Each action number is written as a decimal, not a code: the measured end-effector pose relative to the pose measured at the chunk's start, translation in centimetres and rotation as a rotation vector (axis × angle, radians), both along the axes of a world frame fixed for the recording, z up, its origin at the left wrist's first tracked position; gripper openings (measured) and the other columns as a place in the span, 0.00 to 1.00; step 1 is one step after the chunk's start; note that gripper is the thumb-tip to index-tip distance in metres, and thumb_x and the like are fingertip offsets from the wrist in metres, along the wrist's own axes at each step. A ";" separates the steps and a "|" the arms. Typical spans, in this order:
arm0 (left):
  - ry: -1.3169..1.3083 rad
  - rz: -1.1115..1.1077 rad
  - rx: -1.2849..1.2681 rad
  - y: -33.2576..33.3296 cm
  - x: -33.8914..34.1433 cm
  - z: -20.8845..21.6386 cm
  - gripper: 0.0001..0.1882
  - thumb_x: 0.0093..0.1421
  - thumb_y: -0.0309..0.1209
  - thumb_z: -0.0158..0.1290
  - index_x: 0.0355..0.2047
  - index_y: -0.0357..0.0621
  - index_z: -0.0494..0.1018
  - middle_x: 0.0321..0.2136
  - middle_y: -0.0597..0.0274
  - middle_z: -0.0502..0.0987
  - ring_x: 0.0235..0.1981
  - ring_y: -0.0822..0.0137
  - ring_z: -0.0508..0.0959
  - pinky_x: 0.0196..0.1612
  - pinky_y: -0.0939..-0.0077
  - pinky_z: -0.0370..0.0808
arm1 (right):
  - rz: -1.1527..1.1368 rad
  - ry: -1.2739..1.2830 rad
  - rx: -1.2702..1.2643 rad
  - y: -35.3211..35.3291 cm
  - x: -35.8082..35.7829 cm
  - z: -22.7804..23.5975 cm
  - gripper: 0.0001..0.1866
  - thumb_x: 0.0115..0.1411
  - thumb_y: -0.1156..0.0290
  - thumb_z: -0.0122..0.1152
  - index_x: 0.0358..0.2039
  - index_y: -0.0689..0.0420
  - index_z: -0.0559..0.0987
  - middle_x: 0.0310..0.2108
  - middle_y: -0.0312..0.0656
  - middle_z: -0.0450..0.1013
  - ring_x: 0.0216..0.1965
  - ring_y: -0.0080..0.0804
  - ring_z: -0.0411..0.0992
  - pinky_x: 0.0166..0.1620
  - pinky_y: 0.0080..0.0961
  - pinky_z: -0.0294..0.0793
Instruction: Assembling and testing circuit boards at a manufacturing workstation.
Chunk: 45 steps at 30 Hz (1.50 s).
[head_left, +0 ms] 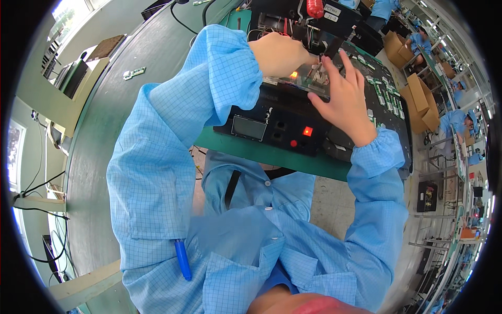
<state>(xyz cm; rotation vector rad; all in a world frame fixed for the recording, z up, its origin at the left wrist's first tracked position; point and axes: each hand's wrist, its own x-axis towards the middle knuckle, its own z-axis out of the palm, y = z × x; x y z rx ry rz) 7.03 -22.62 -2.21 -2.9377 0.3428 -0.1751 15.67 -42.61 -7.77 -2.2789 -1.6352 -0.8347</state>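
Both hands are over a black test fixture [264, 104] with wires and clear plastic parts on its top. My left hand [282, 55] reaches across from the left, its fingers curled and closed. Its fingertips are partly hidden, so what they pinch, if anything, cannot be made out. Close by, my right hand [345, 102] has its thumb and fingers spread, the index fingertip near the left fingertips. On the fixture's front are a small grey display [249, 127], a lit red switch [308, 131] and a red button [293, 143]. An orange light glows beneath my left hand.
Several green circuit boards [387, 97] lie on the black surface at the right. Another small circuit board [134, 73] rests on the green table [94, 141] at left. A red-gripped lever [315, 8] stands above the fixture. Cardboard boxes [420, 102] and other people are farther right.
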 end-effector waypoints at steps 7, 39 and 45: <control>0.000 -0.009 -0.021 0.2 -0.2 0.1 0.32 0.58 0.23 0.50 0.62 0.67 0.68 0.40 0.57 0.81 0.41 0.53 0.83 0.42 0.59 0.80 | 0.039 0.008 0.110 0.2 -0.2 -0.2 0.49 0.49 0.51 0.72 0.65 0.62 0.62 0.57 0.53 0.70 0.69 0.56 0.50 0.64 0.49 0.51; 0.150 0.072 -0.209 -0.2 -0.4 0.6 0.29 0.61 0.33 0.55 0.63 0.66 0.66 0.47 0.55 0.78 0.46 0.52 0.80 0.49 0.56 0.78 | -0.008 0.115 0.069 0.5 0.0 0.0 0.44 0.52 0.55 0.70 0.65 0.61 0.62 0.60 0.52 0.67 0.68 0.57 0.52 0.65 0.50 0.51; 0.160 0.091 -0.255 0.0 -0.4 0.3 0.30 0.61 0.34 0.56 0.64 0.68 0.65 0.48 0.55 0.78 0.47 0.50 0.80 0.49 0.55 0.77 | -0.007 0.056 0.108 0.3 0.0 0.0 0.43 0.52 0.58 0.70 0.65 0.61 0.63 0.63 0.47 0.66 0.68 0.55 0.52 0.65 0.47 0.50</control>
